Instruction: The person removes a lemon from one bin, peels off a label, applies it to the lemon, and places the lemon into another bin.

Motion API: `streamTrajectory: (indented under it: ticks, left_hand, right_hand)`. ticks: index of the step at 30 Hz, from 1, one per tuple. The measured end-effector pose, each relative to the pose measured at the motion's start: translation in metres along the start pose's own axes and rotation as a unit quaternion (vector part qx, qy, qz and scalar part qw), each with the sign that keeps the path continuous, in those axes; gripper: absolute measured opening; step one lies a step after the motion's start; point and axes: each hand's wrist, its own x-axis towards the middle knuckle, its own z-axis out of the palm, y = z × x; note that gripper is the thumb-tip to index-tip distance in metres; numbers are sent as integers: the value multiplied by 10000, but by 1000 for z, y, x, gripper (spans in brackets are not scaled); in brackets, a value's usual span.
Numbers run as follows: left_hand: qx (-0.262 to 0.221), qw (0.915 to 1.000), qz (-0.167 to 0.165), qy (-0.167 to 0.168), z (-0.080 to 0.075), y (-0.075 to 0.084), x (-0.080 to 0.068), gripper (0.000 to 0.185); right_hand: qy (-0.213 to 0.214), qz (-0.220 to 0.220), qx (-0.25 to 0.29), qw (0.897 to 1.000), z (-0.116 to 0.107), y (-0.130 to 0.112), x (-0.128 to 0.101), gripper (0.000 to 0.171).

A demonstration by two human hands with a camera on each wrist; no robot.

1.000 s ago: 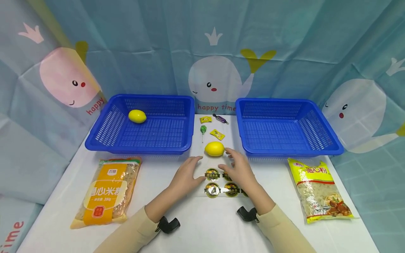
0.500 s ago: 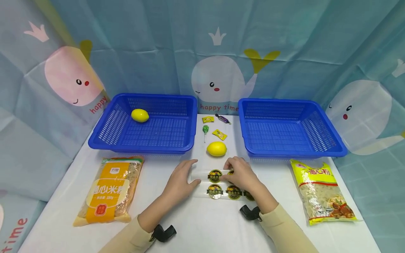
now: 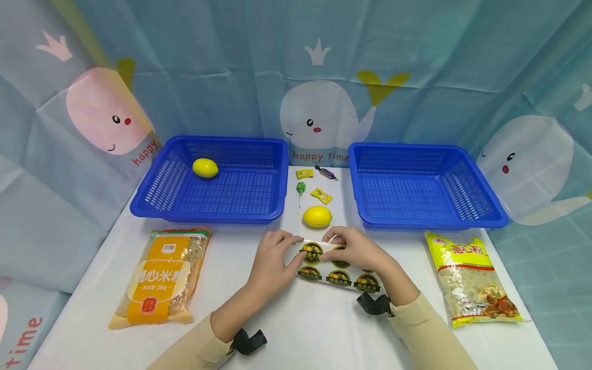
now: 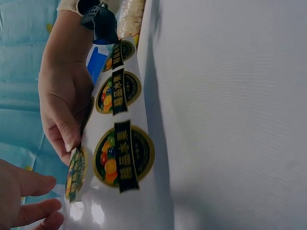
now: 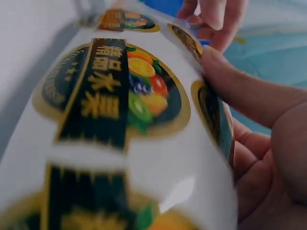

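The sticker sheet (image 3: 334,268) lies near the front middle of the white surface (image 3: 296,329), its far edge lifted off the surface between both hands. It is a glossy clear sheet with round gold-rimmed fruit stickers in 2 rows; the left wrist view (image 4: 122,158) shows 1 sticker partly curled up off the sheet at the edge.

The left hand (image 3: 270,259) grips the sheet's left end — thumb on top, fingers (image 3: 289,239) curled over the far edge. The right hand (image 3: 358,252) pinches the far edge near the middle, fingers (image 3: 335,237) bent down onto the sheet; in the right wrist view a fingertip presses the sheet's edge right beside a sticker (image 5: 213,62). Neither hand is relaxed; both grasp the sheet.

Just beyond the sheet sits a lemon (image 3: 317,216), not touching it. Farther back, between the 2 baskets, lie a green lollipop (image 3: 300,189), 2 yellow candies (image 3: 321,196) and a purple wrapped candy (image 3: 326,173). The left blue basket (image 3: 185,210) stands at the back left and holds a second lemon (image 3: 205,168) in its far left corner; the right blue basket (image 3: 430,221) stands at the back right. An orange noodle bag (image 3: 158,277) lies by the front left edge, a yellow noodle bag (image 3: 469,280) by the right edge.
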Motion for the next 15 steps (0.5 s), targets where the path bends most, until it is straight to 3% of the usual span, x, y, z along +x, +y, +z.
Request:
streamTrajectory:
  ticks: [9, 15]
  left_hand:
    - [146, 9999, 36, 67, -2, 8, 3, 22]
    - [-16, 9997, -224, -7, -5, 12, 5, 12]
  right_hand:
    - [-579, -327, 805, 9945, -10, -6, -5, 28]
    - [-688, -323, 802, 9939, -12, -8, -4, 30]
